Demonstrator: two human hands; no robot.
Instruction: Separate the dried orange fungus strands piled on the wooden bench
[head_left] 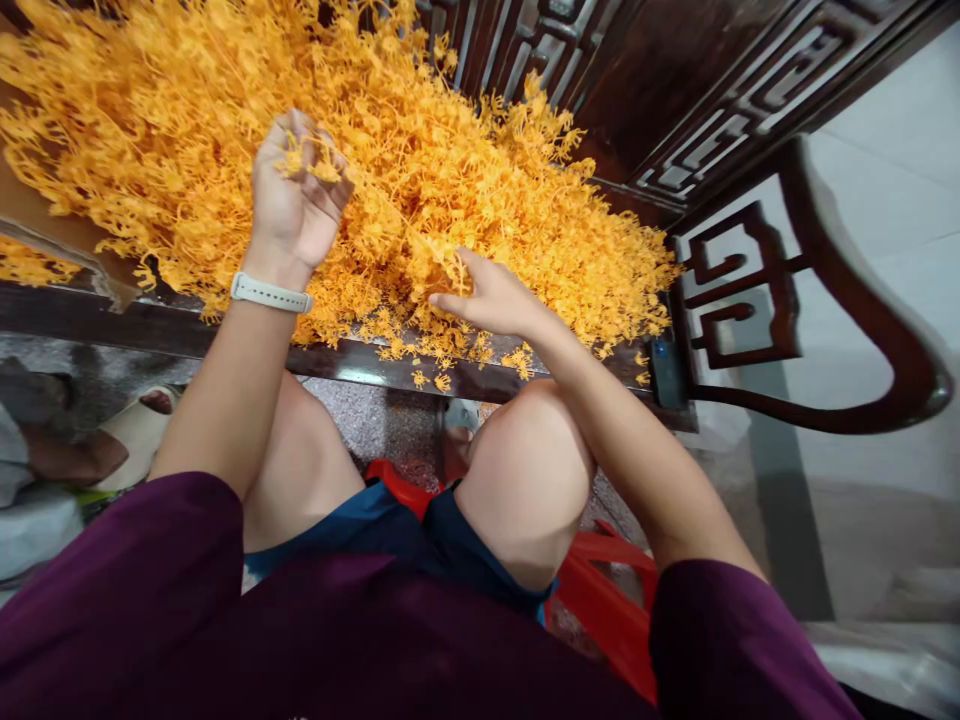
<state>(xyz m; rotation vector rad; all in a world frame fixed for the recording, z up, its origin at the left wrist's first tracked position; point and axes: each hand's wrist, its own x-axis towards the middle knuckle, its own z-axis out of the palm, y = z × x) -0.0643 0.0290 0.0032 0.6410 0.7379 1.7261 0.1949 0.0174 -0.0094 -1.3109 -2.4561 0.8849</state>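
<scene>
A large heap of yellow-orange plastic sprigs (480,190) with small, spidery flower-like heads covers a dark wooden bench (352,365). My left hand (296,200), wearing a pale watch strap at the wrist, is raised over the heap with its palm turned up. Its curled fingers pinch a yellow sprig (322,168). A thin yellow stem (401,222) runs from there toward my right hand (495,292). The right thumb and forefinger are spread apart at the front of the heap, close to the stem's end; its other fingers are hidden.
Loose yellow heads (442,382) lie along the bench's front edge. A carved dark armrest (862,300) bounds the right end, with a dark blue box-like object (666,370) beside it. Torn cardboard (60,225) is at left. A red stool (611,600) is under me; another person's foot shows lower left.
</scene>
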